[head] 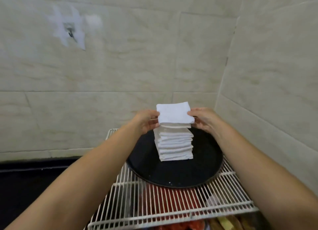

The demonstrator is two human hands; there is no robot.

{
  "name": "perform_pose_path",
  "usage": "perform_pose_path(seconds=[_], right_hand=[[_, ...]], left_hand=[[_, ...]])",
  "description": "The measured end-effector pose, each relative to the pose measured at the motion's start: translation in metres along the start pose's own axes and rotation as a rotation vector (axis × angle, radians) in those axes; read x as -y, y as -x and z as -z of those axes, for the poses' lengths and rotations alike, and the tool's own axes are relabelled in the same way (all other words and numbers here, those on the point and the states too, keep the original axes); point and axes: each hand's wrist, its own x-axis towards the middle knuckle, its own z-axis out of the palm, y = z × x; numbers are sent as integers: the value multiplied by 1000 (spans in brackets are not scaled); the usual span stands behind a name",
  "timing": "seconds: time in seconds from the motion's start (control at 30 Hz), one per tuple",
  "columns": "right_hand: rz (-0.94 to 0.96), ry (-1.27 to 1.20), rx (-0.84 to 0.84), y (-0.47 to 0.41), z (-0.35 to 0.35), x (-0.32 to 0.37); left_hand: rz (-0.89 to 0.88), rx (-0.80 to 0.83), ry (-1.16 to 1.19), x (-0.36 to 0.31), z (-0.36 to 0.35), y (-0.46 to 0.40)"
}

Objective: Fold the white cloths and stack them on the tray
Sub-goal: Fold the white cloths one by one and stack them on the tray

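Two hands, your left hand (146,120) and right hand (203,120), pinch the folded cloth (174,114) by its side edges atop the stack (174,143). Bare tray (172,174) lies open toward 6 o'clock of the stack.

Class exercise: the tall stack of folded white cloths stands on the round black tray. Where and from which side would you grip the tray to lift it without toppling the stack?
Probably grip the black tray at its raised rim, left and right together, coming in level from both sides. The stack of folded cloths is tall, narrow and slightly uneven, so a one-sided lift would likely tilt it. The rim is bare on both sides above the wire rack.
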Motion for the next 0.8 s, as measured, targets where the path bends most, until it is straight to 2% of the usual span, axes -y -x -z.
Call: perform_pose_path(seconds=[0.27, 0.43, 0.5, 0.6, 0.67, 0.8], right_hand=[[-86, 212, 114, -36, 15, -34], [-78, 304, 96, -28, 15, -28], [4, 430, -8, -24, 12, -18], [230, 622, -181, -7, -2, 4], [353, 686, -166, 15, -29, 14], [531, 740, 18, 77, -132, -2]], left_hand=[[113, -49, -155, 28, 4, -19], [125, -26, -183, 27, 8, -15], [99, -38, -189, 21, 18, -7], [36, -62, -194, 11, 48, 19], [0, -60, -184, 6, 78, 47], [-66, -162, -163, 7, 166, 125]])
